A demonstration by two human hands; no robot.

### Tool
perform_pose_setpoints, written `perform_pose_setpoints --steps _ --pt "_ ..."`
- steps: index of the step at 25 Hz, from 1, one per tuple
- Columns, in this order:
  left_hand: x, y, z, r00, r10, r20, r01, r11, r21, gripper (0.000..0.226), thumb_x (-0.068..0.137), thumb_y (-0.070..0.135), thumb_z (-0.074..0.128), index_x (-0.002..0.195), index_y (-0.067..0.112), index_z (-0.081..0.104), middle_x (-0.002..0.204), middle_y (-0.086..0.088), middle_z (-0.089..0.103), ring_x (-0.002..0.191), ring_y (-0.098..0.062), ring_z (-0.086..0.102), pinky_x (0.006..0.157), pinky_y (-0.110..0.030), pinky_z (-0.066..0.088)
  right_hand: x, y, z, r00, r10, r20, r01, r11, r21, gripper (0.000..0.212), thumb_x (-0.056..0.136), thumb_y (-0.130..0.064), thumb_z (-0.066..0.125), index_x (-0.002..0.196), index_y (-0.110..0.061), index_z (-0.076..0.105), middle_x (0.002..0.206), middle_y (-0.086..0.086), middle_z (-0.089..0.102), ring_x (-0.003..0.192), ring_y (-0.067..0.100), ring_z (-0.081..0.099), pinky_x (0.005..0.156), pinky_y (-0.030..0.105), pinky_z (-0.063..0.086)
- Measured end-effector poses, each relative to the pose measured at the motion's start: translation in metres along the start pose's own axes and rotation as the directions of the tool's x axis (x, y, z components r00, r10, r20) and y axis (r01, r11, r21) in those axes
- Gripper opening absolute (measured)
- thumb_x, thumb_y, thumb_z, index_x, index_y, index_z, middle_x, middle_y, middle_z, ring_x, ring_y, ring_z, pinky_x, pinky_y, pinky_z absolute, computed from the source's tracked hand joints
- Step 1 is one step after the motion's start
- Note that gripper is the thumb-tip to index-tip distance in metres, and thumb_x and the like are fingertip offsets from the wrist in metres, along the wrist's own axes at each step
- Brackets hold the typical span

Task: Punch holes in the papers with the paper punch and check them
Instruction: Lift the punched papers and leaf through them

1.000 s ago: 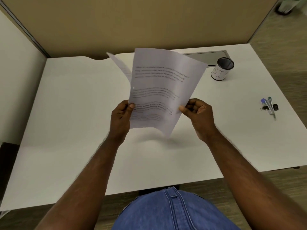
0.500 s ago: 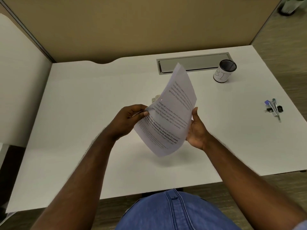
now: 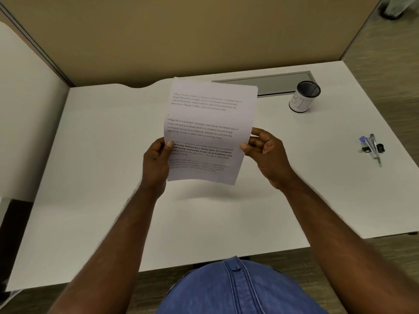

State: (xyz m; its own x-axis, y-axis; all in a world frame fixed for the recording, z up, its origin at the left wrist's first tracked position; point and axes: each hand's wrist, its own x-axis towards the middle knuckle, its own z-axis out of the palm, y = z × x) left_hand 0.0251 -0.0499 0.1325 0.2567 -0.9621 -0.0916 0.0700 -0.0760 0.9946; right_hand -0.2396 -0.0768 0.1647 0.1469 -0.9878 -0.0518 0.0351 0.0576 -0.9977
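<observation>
White printed papers [image 3: 210,123] are held up above the white desk [image 3: 102,177], text side facing me, nearly upright. My left hand [image 3: 156,164] grips their lower left edge, thumb on the front. My right hand [image 3: 265,155] pinches the right edge between thumb and fingers. A small mark shows near the left margin of the top sheet. The paper punch is not in view; the papers hide the desk behind them.
A black mesh pen cup [image 3: 303,99] with a white label stands at the back right, next to a grey cable tray lid [image 3: 272,83]. Pens and binder clips [image 3: 371,148] lie at the right edge. Beige partition behind, white panel at left.
The papers, tilted and turned sideways half a second ago, now face me upright and flat. My right hand shifted from supporting the back to pinching the right edge.
</observation>
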Motion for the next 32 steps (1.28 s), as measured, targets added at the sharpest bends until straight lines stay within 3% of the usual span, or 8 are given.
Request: perform_pose_setpoints --steps 3,7,14,18,21,26,30,32 --pt "0.002 0.0 0.004 0.997 0.049 0.051 -0.048 0.998 -0.035 0.018 0.096 0.021 0.056 0.108 0.024 0.068 0.109 -0.001 0.071 0.1 -0.016 0.064 0.082 -0.029 0.054 0.001 -0.01 0.002 0.981 -0.135 -0.142 0.119 0.986 -0.116 0.024 0.083 0.0 0.066 0.099 -0.017 0.066 0.089 -0.009 0.074 0.081 0.006 0.069 0.074 0.018 0.053" --pt "0.005 0.001 0.01 0.997 0.082 0.003 -0.082 0.996 -0.039 0.017 0.093 0.013 0.059 0.107 0.017 0.068 0.108 0.001 0.072 0.101 -0.019 0.065 0.09 -0.033 0.054 -0.003 -0.021 0.002 0.953 -0.267 -0.146 0.207 0.921 -0.33 0.021 0.081 -0.002 0.07 0.101 -0.004 0.07 0.097 -0.003 0.071 0.079 -0.004 0.067 0.077 0.015 0.054" --pt "0.006 0.0 0.017 0.99 -0.048 -0.132 0.024 0.984 -0.178 0.008 0.095 0.013 0.057 0.093 0.017 0.063 0.093 -0.002 0.065 0.088 -0.013 0.067 0.075 -0.028 0.055 -0.013 -0.045 0.025 0.921 -0.338 0.193 0.384 0.868 -0.314 0.026 0.072 -0.007 0.079 0.095 -0.017 0.074 0.081 -0.029 0.068 0.075 -0.005 0.067 0.07 0.013 0.053" --pt "-0.002 0.007 0.019 0.986 0.077 -0.149 -0.096 0.988 -0.124 0.014 0.091 0.012 0.062 0.093 0.026 0.061 0.093 0.0 0.069 0.085 -0.013 0.069 0.069 -0.026 0.056 -0.011 -0.039 0.027 0.896 -0.44 -0.067 0.376 0.829 -0.413 0.01 0.079 -0.012 0.075 0.088 -0.014 0.073 0.078 -0.018 0.066 0.073 -0.003 0.065 0.068 0.013 0.053" --pt "-0.006 0.011 0.022 0.977 0.161 -0.137 -0.169 0.985 -0.044 0.02 0.088 0.013 0.065 0.095 0.03 0.056 0.088 0.004 0.074 0.083 -0.013 0.069 0.071 -0.027 0.056 -0.005 -0.03 0.021 0.904 -0.389 -0.179 0.276 0.849 -0.451 0.007 0.084 -0.021 0.069 0.09 -0.018 0.065 0.08 -0.021 0.063 0.074 -0.008 0.063 0.064 0.008 0.05" --pt "-0.019 0.001 0.024 0.985 0.168 -0.048 -0.161 0.978 0.135 0.037 0.09 0.006 0.06 0.104 0.036 0.043 0.098 0.001 0.069 0.08 -0.019 0.069 0.071 -0.035 0.058 -0.02 -0.002 0.019 0.977 -0.208 -0.04 0.168 0.876 -0.453 0.01 0.09 -0.023 0.062 0.088 -0.02 0.053 0.077 -0.014 0.062 0.066 -0.009 0.059 0.059 0.006 0.043" --pt "-0.033 -0.013 0.042 0.989 0.088 0.119 -0.108 0.98 0.169 0.032 0.095 0.001 0.048 0.104 0.025 0.067 0.116 0.0 0.066 0.104 -0.021 0.065 0.083 -0.04 0.058 -0.036 0.016 0.037 0.985 -0.146 0.095 0.172 0.894 -0.413 0.016 0.091 -0.026 0.061 0.095 -0.012 0.054 0.114 -0.002 0.068 0.099 0.0 0.063 0.081 0.011 0.049" --pt "-0.036 -0.012 0.051 0.991 0.019 0.13 -0.027 0.998 0.061 0.029 0.097 0.005 0.048 0.113 0.018 0.068 0.12 -0.004 0.066 0.107 -0.023 0.065 0.081 -0.035 0.057 -0.037 0.017 0.044 0.98 -0.109 0.166 0.174 0.874 -0.453 0.02 0.089 -0.03 0.062 0.102 -0.016 0.055 0.14 -0.002 0.052 0.115 0.005 0.054 0.089 0.004 0.042"
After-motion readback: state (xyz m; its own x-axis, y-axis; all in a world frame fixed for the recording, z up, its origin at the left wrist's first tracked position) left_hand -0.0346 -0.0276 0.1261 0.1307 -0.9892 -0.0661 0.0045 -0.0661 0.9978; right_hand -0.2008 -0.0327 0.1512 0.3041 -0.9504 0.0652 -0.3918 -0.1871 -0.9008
